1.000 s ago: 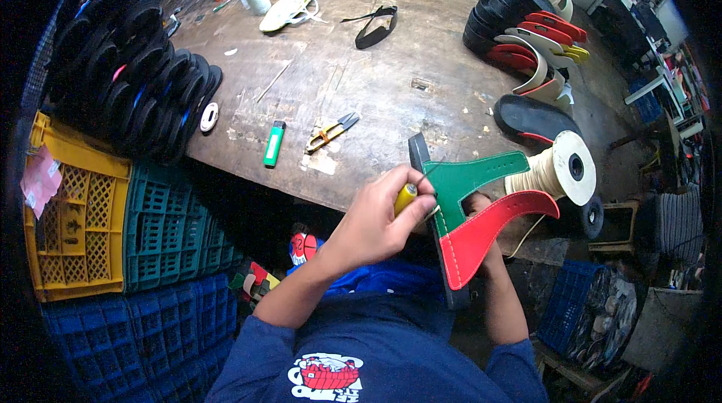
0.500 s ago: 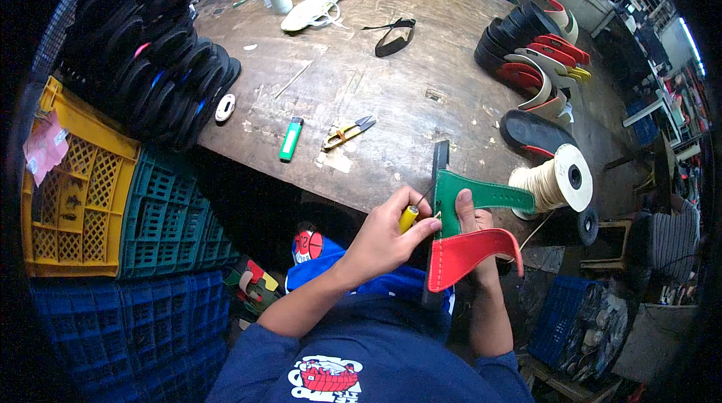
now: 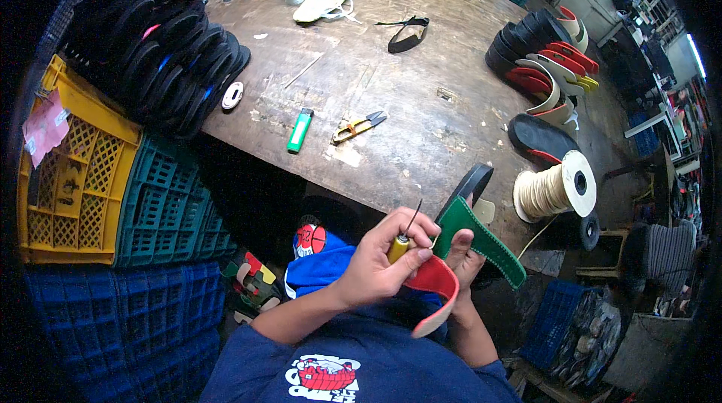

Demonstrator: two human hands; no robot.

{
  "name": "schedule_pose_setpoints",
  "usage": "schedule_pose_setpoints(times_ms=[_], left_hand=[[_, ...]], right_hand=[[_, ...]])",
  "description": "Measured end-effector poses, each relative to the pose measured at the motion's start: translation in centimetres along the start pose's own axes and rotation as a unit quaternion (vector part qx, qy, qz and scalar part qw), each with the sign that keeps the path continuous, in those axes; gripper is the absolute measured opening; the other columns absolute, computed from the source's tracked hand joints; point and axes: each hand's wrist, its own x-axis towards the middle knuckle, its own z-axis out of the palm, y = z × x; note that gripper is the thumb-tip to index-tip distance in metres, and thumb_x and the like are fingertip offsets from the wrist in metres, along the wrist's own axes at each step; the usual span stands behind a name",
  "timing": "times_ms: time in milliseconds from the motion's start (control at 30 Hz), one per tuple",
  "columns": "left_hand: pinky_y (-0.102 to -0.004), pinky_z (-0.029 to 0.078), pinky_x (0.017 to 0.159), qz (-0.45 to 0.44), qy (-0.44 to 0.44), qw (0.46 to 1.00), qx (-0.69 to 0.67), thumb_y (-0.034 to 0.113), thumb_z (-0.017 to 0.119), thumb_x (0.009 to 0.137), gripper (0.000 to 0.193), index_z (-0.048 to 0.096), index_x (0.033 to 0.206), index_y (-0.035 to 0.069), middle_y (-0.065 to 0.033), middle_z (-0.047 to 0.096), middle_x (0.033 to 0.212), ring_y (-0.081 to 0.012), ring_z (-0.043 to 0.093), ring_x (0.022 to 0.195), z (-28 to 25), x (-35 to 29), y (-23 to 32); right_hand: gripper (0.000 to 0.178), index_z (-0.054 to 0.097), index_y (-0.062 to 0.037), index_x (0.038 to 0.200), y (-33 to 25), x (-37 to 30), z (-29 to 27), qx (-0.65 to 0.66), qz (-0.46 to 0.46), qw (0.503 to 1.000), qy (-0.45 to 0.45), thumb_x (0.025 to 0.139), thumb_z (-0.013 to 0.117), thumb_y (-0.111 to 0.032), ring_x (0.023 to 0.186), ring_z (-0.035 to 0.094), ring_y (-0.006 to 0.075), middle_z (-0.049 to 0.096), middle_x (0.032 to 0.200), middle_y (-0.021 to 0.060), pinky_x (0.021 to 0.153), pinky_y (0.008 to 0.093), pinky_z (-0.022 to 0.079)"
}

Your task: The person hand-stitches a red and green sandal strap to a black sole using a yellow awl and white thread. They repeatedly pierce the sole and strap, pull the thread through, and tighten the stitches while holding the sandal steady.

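Closed around the yellow handle of an awl (image 3: 398, 248), my left hand (image 3: 372, 266) is right beside the sandal, the thin metal point standing upward. My right hand (image 3: 464, 267) grips the sandal, thumb showing by the straps. One strap is green (image 3: 481, 241) with a row of stitch holes along its edge; the other is red (image 3: 438, 279) and curls down toward my shirt. The dark sole (image 3: 474, 179) sticks up behind the straps. A short bit of pale thread seems to show by my left fingertips, and where it runs is hidden.
A spool of cream cord (image 3: 547, 194) stands at the table's right edge, near soles and straps (image 3: 538, 76). Thread snips (image 3: 359, 128) and a green lighter (image 3: 300, 130) lie ahead. Black soles (image 3: 177, 64) are piled left, above stacked crates (image 3: 83, 177). A white shoe upper (image 3: 331, 0) lies farther back.
The sandal has turned and tilted, so its sole's rounded end shows and the red strap hangs lower. My left hand has shifted slightly, and the awl's point now stands free, upward.
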Motion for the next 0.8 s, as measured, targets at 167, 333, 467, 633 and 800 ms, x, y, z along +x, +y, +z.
schedule_pose_setpoints(times_ms=[167, 333, 467, 633, 800], left_hand=[[-0.0237, 0.047, 0.076, 0.033, 0.057, 0.996, 0.061, 0.004, 0.067, 0.096, 0.015, 0.059, 0.108, 0.003, -0.005, 0.06, 0.098, -0.0075, 0.056, 0.085, 1.5, 0.2, -0.8], [-0.0231, 0.048, 0.07, -0.049, 0.11, 0.991, 0.054, 0.006, 0.069, 0.095, 0.019, 0.06, 0.112, 0.001, -0.0011, 0.061, 0.088, -0.0054, 0.056, 0.078, 2.0, 0.1, -0.4], [-0.0209, 0.046, 0.069, -0.073, 0.105, 0.989, 0.08, 0.006, 0.07, 0.096, 0.022, 0.057, 0.113, 0.004, 0.0017, 0.059, 0.089, -0.0036, 0.055, 0.079, 2.0, 0.4, -0.4], [-0.0208, 0.047, 0.069, -0.072, 0.115, 0.989, 0.063, 0.01, 0.074, 0.095, 0.023, 0.058, 0.111, 0.004, 0.0013, 0.061, 0.09, -0.0029, 0.056, 0.08, 1.9, 0.8, -0.6], [-0.0209, 0.048, 0.07, -0.088, 0.113, 0.986, 0.089, 0.012, 0.075, 0.094, 0.022, 0.058, 0.106, 0.005, 0.0012, 0.062, 0.092, -0.0034, 0.057, 0.081, 1.7, 0.8, -0.2]], right_hand=[[0.069, 0.048, 0.0026, 0.149, 1.1, -1.1, 0.1, -0.014, -0.031, 0.999, 0.003, 0.105, 0.05, -0.051, 0.101, 0.062, 0.0146, 0.069, 0.116, 0.0061, 0.091, 0.0328, 0.05], [0.067, 0.053, 0.0051, 0.143, 1.4, -1.0, 0.4, 0.042, -0.004, 0.999, -0.005, 0.106, 0.049, -0.05, 0.097, 0.064, 0.0156, 0.069, 0.112, 0.0084, 0.089, 0.0343, 0.052], [0.068, 0.056, 0.0067, 0.139, 1.4, -0.7, 0.6, 0.026, -0.048, 0.998, -0.026, 0.106, 0.047, -0.052, 0.09, 0.066, 0.0172, 0.071, 0.104, 0.0092, 0.084, 0.0349, 0.054], [0.07, 0.056, 0.0067, 0.139, 0.9, -0.7, 0.5, -0.011, -0.039, 0.999, -0.018, 0.106, 0.047, -0.053, 0.087, 0.067, 0.0178, 0.071, 0.098, 0.0087, 0.081, 0.0353, 0.055], [0.071, 0.056, 0.006, 0.14, 0.3, -0.6, 0.8, -0.02, -0.025, 0.999, -0.004, 0.105, 0.047, -0.055, 0.088, 0.067, 0.0158, 0.071, 0.097, 0.0078, 0.08, 0.0339, 0.055]])
